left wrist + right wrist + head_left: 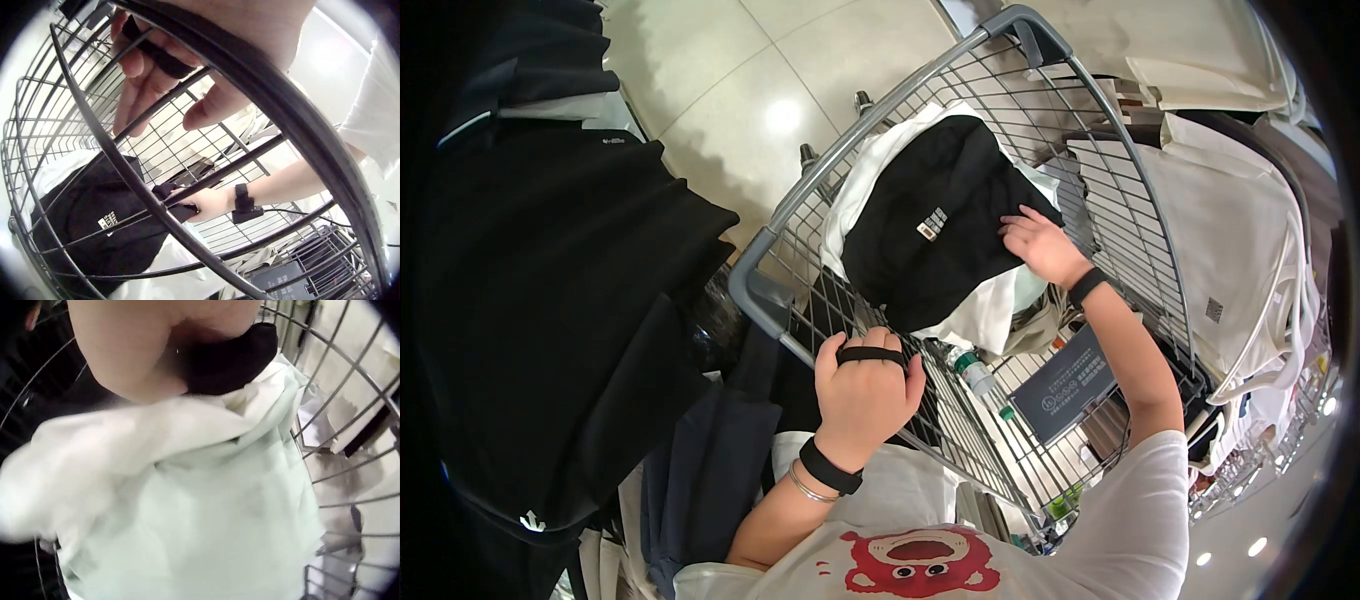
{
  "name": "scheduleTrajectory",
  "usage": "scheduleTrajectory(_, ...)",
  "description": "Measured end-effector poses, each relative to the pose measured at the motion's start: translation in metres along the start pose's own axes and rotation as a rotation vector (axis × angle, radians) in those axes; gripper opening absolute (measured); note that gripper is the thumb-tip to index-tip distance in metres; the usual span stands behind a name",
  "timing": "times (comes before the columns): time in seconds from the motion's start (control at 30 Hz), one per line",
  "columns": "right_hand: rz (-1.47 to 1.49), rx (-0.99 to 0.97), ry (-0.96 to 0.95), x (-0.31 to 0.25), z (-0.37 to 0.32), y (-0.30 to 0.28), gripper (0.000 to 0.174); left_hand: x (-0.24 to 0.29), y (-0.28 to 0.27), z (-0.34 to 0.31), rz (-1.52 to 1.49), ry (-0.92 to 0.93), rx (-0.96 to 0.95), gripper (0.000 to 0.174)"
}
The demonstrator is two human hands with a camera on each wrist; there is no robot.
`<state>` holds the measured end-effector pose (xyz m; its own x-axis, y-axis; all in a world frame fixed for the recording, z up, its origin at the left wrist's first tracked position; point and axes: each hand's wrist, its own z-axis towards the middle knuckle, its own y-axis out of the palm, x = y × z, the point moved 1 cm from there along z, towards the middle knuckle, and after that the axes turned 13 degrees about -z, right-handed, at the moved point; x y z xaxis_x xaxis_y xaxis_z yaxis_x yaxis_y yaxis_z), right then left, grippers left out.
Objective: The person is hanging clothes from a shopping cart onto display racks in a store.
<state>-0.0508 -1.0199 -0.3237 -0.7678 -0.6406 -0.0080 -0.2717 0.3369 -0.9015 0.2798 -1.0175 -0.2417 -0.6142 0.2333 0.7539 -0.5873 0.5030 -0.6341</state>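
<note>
My right hand (1042,248) pinches the right edge of a black garment (935,215) with a small white print, which lies over white cloth (985,310) in a wire cart (880,130). The left wrist view shows the right hand (209,203) with black fabric (94,212) bunched at its fingers. Under the palm (162,344), the right wrist view shows pale green cloth (219,512). My left hand (865,395), with a black band across it, is at the cart's near side. Its fingers (134,106) hang loosely extended beside the wires, holding nothing visible.
Dark garments (550,330) hang on the left, close to the cart. Cream bags or garments (1240,220) hang along its right side. A bottle with a green cap (972,372) and a grey sign (1065,385) are at the cart's near part. Tiled floor (750,90) lies beyond.
</note>
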Motion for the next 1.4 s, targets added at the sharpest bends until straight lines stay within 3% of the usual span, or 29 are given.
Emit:
scheduleTrajectory(0.07, 0.077, -0.035, 0.066, 0.004, 0.000, 0.002, 0.023, 0.000, 0.000, 0.000, 0.000, -0.005, -0.002, 0.020)
scheduleTrajectory(0.13, 0.409, -0.207, 0.258, 0.001, 0.021, -0.014, 0.040, 0.000, 0.000, 0.000, 0.004, -0.011, -0.003, 0.020)
scheduleTrajectory(0.17, 0.407, -0.130, 0.301, -0.001, 0.030, -0.006, 0.056, 0.001, 0.000, 0.000, 0.001, -0.013, -0.001, 0.020)
scheduleTrajectory(0.23, 0.389, -0.177, 0.509, -0.009, 0.063, -0.011, 0.065, 0.002, -0.001, 0.001, 0.002, -0.013, -0.002, 0.020)
scheduleTrajectory(0.3, 0.245, -0.030, 0.576, -0.014, 0.092, 0.012, 0.071, 0.003, -0.001, 0.001, 0.014, -0.018, -0.005, 0.020)
scheduleTrajectory(0.43, -0.030, -0.171, 0.628, -0.028, 0.139, 0.031, 0.082, 0.002, -0.001, 0.001, 0.030, -0.021, -0.014, 0.020)
scheduleTrajectory(0.47, -0.068, -0.124, 0.647, -0.032, 0.144, 0.037, 0.066, 0.003, -0.002, 0.001, 0.029, -0.027, -0.017, 0.020)
scheduleTrajectory(0.5, -0.067, -0.124, 0.647, -0.031, 0.147, 0.040, 0.066, 0.003, -0.002, 0.001, 0.027, -0.032, -0.021, 0.020)
scheduleTrajectory(0.6, -0.038, -0.057, 0.609, -0.026, 0.143, 0.036, 0.013, 0.003, -0.002, 0.001, 0.025, -0.026, -0.017, 0.020)
scheduleTrajectory(0.77, 0.167, -0.082, 0.469, -0.020, 0.071, 0.033, 0.019, 0.000, -0.002, 0.000, 0.000, -0.020, -0.003, 0.020)
scheduleTrajectory(0.9, 0.114, -0.148, 0.599, -0.030, 0.035, 0.024, 0.024, 0.000, -0.002, 0.000, -0.007, -0.001, 0.006, 0.019)
scheduleTrajectory(0.97, -0.095, 0.034, 0.593, -0.038, 0.040, 0.011, 0.026, 0.000, -0.001, 0.000, -0.008, 0.003, 0.013, 0.020)
scheduleTrajectory(1.03, -0.153, 0.124, 0.575, -0.039, 0.057, 0.007, 0.012, 0.000, -0.001, -0.001, -0.016, 0.007, 0.001, 0.020)
scheduleTrajectory(1.1, -0.161, 0.260, 0.432, -0.036, 0.082, 0.006, 0.008, 0.000, 0.000, -0.001, -0.019, 0.014, 0.014, 0.020)
scheduleTrajectory(1.17, -0.129, 0.268, 0.294, -0.030, 0.110, 0.008, 0.009, 0.000, -0.001, -0.001, -0.030, 0.016, 0.010, 0.019)
scheduleTrajectory(1.23, -0.210, 0.125, 0.222, -0.025, 0.132, 0.007, 0.009, 0.001, -0.002, -0.001, -0.018, 0.018, 0.004, 0.019)
scheduleTrajectory(1.33, -0.260, 0.065, 0.224, -0.020, 0.146, 0.015, 0.005, 0.001, -0.002, -0.001, -0.007, 0.016, -0.010, 0.020)
scheduleTrajectory(1.4, -0.153, -0.220, 0.258, -0.021, 0.146, 0.013, 0.008, 0.001, -0.002, -0.002, -0.006, 0.006, -0.018, 0.020)
